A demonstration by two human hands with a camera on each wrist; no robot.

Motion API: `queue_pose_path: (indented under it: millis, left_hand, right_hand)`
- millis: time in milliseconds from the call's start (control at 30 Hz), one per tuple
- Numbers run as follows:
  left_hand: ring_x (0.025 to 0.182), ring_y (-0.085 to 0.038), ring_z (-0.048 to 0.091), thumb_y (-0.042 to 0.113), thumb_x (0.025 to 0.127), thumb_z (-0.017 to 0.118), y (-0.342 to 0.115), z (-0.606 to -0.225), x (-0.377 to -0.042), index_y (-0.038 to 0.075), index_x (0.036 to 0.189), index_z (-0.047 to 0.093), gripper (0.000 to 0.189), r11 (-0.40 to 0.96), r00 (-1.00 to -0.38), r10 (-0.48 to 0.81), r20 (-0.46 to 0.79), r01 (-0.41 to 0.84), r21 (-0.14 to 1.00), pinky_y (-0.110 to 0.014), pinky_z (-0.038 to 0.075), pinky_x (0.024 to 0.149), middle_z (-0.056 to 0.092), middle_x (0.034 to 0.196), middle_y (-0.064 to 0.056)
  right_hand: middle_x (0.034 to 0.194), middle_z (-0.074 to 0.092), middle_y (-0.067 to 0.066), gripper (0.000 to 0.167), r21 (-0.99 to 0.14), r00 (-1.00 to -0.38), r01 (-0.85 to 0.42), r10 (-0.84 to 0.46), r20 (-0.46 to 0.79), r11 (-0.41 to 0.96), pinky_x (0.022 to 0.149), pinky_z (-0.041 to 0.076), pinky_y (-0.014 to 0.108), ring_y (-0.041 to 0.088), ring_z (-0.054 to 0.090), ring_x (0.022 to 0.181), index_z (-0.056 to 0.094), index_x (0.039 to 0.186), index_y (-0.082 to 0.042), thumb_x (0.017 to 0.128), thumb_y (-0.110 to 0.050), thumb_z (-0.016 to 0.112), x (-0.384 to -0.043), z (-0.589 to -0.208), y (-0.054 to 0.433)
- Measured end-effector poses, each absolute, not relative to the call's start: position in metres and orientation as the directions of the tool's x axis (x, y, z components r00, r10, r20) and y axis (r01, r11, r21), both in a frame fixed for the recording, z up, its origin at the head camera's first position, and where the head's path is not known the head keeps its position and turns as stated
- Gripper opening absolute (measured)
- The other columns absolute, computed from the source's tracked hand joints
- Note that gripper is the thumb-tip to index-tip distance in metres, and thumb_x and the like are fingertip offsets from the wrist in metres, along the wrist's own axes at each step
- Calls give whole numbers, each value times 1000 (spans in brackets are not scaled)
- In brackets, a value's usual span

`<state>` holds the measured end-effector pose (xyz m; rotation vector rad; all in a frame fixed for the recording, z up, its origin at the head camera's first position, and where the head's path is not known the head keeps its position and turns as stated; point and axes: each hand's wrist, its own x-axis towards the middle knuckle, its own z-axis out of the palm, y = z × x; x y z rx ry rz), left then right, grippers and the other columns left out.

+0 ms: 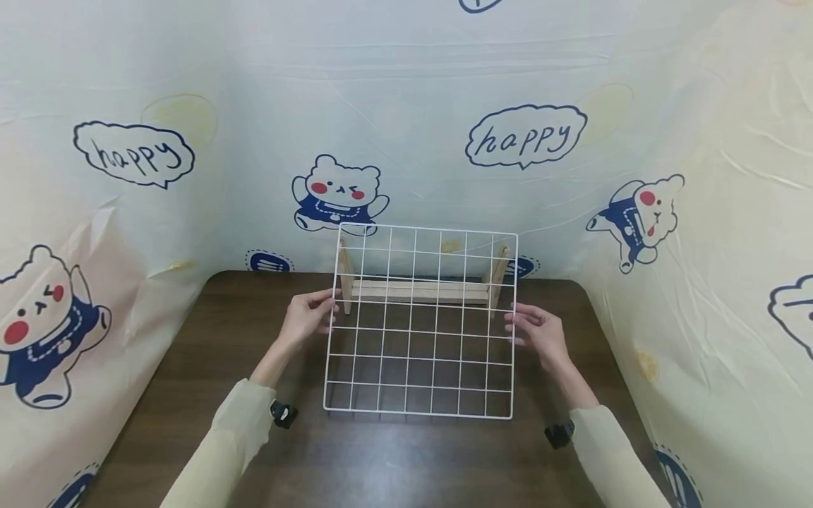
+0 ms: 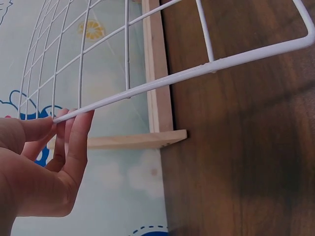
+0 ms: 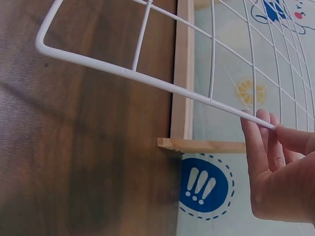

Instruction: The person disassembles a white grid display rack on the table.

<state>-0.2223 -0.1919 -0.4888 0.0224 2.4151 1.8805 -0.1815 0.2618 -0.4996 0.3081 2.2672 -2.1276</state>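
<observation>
White wire grid [image 1: 435, 332] pinched at both side edges over the bench [image 1: 394, 466]

Head view: The grid is positioned over the middle of the bench, tilted, with its far edge overlapping the printed cloth [image 1: 419, 92] beyond the bench's rear edge. The left hand [image 1: 306, 317] pinches the left side rod; the right hand [image 1: 540, 330] pinches the right side rod at about the same level. A wooden stand [image 1: 451, 292], consisting of two uprights and a crosspiece, is located along the rear edge of the bench and shows through the mesh. Contact between grid and stand cannot be told from here. Both arms enter from the front edge in pale sleeves [image 1: 238, 423], each with a small black device [image 1: 284, 414] at the wrist.

Left wrist view: The thumb and fingers of the left hand grip the thick outer rod. The grid's rounded corner extends over the bare bench surface. One end of the stand shows below the rod.

Right wrist view: The thumb and fingers of the right hand grip the opposite outer rod in a similar pinch. The other end of the stand shows near a round blue print [image 3: 204, 184] on the cloth.
</observation>
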Motion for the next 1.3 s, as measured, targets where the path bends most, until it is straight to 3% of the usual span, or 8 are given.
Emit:
queue_pose_path:
  millis: [267,500,633,800,933,1167,1300]
  left_hand:
    - [68,-24,64,6,99,54,-192,-495,-213,-5,128,58,32,273,-993,102,-55,-25,962,-51,58,61,65,85,-10]
    - [65,-18,63,8,99,55,-193,-500,-209,-3,128,59,32,281,-991,94,-95,-65,957,-51,58,62,65,84,-8]
    - [70,-30,64,7,99,54,-195,-504,-207,-4,129,59,32,294,-990,86,-109,-79,953,-56,56,65,65,84,-9]
    - [74,-38,64,6,99,54,-196,-509,-204,-5,128,58,32,282,-988,87,-125,-96,955,-48,58,59,66,83,-9]
    - [73,-37,65,5,98,54,-196,-513,-201,-6,128,58,32,269,-986,88,-142,-114,956,-47,58,58,66,82,-9]
    - [69,-28,66,5,98,55,-198,-523,-195,-6,128,58,32,266,-979,75,-187,-161,950,-47,58,58,66,81,-7]
    - [70,-32,66,4,98,54,-198,-527,-192,-6,128,58,32,281,-975,67,-210,-183,942,-42,59,55,67,80,-7]
  right_hand:
    - [107,68,20,32,-982,-975,184,135,-178,35,72,58,37,27,70,88,57,125,6,95,-5,61,-176,-514,261]
    - [109,67,21,33,-977,-970,210,136,-204,38,73,58,40,23,70,85,56,126,6,95,-3,60,-170,-520,260]
    - [110,67,22,33,-976,-970,214,130,-207,47,73,58,40,25,70,87,55,127,6,95,-2,59,-167,-523,258]
    - [111,66,23,33,-972,-968,225,131,-216,62,73,58,40,31,69,90,56,126,5,95,-5,60,-162,-528,257]
    - [110,67,22,33,-970,-965,234,134,-224,66,75,58,42,37,67,94,57,126,5,95,-5,60,-159,-533,256]
    - [108,67,23,32,-968,-963,241,140,-230,71,73,58,44,36,68,90,57,125,6,94,-1,61,-153,-537,253]
    - [106,68,22,33,-966,-964,243,132,-231,84,72,58,44,36,68,89,56,126,8,93,0,60,-150,-541,253]
